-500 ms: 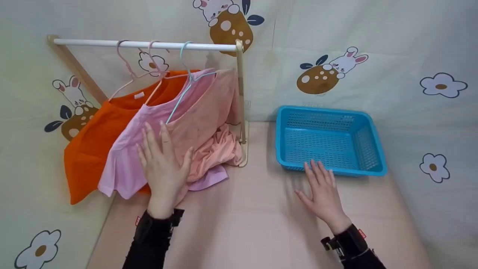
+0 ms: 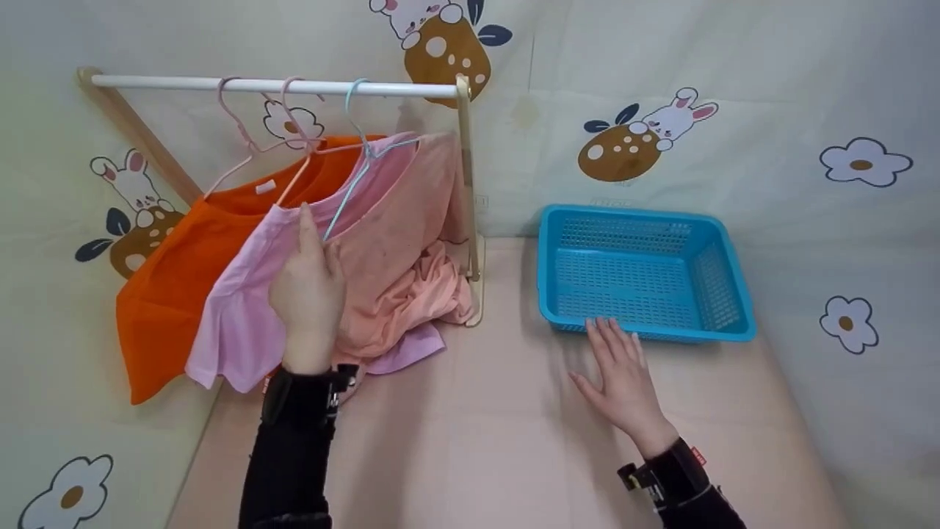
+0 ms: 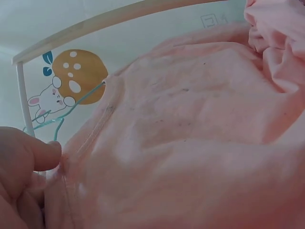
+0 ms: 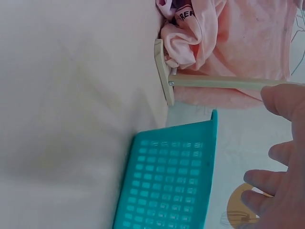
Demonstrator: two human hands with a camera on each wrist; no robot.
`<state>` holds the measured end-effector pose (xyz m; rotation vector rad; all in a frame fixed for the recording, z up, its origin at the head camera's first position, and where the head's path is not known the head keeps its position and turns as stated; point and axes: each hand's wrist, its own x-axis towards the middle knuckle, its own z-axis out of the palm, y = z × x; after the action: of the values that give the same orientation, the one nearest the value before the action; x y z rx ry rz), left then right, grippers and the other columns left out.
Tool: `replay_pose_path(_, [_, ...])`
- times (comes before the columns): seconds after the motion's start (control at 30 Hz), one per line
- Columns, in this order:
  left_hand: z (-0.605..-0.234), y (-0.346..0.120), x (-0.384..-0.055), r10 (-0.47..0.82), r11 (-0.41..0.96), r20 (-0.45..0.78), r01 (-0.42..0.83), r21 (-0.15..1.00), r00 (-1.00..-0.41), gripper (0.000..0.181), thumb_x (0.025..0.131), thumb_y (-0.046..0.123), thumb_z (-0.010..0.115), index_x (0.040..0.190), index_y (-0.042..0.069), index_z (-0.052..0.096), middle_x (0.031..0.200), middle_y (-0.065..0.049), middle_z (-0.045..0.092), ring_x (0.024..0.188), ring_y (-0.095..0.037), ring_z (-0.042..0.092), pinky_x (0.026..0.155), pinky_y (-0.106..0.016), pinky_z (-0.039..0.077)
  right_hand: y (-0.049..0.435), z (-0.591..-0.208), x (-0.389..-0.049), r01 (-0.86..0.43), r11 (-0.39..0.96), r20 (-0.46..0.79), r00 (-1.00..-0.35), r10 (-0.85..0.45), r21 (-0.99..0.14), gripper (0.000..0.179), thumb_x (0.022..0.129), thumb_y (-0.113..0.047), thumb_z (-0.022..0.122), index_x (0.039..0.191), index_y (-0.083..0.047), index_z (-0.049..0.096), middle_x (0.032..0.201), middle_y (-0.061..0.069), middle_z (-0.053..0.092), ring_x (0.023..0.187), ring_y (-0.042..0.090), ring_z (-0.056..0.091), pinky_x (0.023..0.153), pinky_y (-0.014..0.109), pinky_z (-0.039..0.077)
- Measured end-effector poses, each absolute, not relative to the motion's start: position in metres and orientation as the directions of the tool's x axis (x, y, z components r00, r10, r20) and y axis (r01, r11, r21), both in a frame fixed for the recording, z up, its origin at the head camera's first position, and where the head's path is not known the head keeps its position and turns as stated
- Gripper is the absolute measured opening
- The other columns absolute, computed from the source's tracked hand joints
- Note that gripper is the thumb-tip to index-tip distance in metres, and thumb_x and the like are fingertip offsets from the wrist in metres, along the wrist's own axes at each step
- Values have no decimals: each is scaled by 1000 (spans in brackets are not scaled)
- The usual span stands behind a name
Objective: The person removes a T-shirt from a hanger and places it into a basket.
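Observation:
My left hand pinches the neckline edge of a peach shirt, beside the end of its light-blue hanger. In the left wrist view the thumb presses on the peach cloth; the other fingers are partly hidden. Behind it on the rack hang a light-pink shirt and an orange shirt, each on a pink hanger. My right hand hovers with straight, spread fingers at the near edge of a blue plastic basket; whether it touches the rim I cannot tell.
The hangers hook over a white rod between wooden posts; the right post stands close by the peach shirt. A pale pink surface spreads in front of the rack and basket. Patterned cloth with rabbits and flowers covers the back and sides.
My left hand has gone from spread fingers in front of the shirts to pinching the peach shirt's neckline. The right hand stays by the basket. The head view has shifted slightly.

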<state>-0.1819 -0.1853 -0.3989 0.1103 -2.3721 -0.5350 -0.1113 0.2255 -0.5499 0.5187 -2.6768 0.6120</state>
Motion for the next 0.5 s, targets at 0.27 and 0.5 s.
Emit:
replay_pose_path(0.27, [-394, -198, -185, -241, 906, 673, 86, 414, -699, 17, 101, 13, 53, 96, 0, 64, 70, -21, 56, 66, -46, 58, 52, -55, 45, 217, -546, -114, -442, 810, 377, -877, -299, -386, 79, 84, -24, 79, 147, 2, 41, 147, 24, 45, 138, 43, 36, 111, 64, 21])
replay_pose_path(0.5, [-386, -214, -174, -266, 905, 721, 91, 415, -640, 24, 103, 22, 54, 106, 5, 70, 69, -18, 56, 61, -40, 56, 50, -50, 45, 209, -539, -117, -454, 797, 365, -876, -316, -399, 77, 86, -26, 77, 148, 0, 41, 149, 21, 44, 140, 40, 34, 111, 63, 22])
